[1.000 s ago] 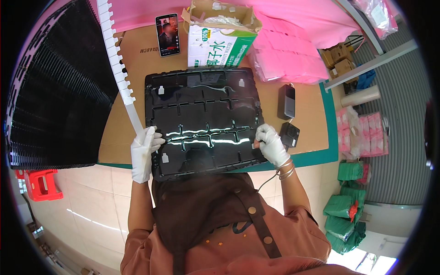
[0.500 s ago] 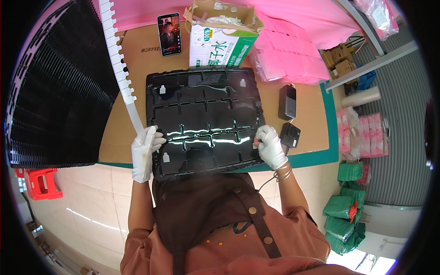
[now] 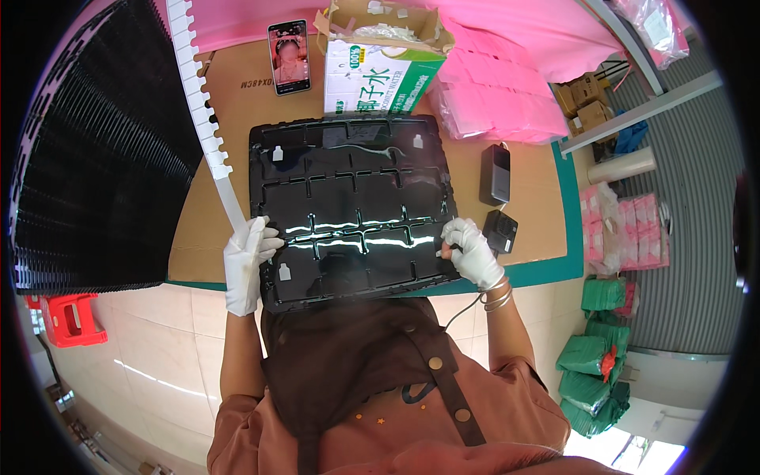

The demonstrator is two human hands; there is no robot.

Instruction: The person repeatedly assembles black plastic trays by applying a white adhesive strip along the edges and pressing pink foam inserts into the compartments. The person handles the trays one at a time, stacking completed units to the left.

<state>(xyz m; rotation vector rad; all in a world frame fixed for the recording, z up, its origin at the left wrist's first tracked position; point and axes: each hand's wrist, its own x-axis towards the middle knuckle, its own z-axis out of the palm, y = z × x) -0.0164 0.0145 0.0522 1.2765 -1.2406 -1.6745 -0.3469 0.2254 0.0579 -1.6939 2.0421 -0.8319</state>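
Note:
A shiny black plastic tray with moulded ridges lies before me, its near edge close to my apron. Three small white bottle-shaped stickers show on it: one far left, one far right and one near left. My left hand, in a white glove, is closed on the lower end of a long white notched strip, its fingers reaching over the tray's left edge. At the tray's near right edge my gloved right hand makes a pinch with bare fingertips; what lies between them is hidden.
Stacked black trays stand at the left. Behind the tray are a phone, an open carton and pink packs. A power bank and a small black device lie right. A red stool is lower left.
My right hand has turned slightly, its pinching fingertips still at the tray's right edge. The left hand keeps its place on the strip. The phone's picture has changed.

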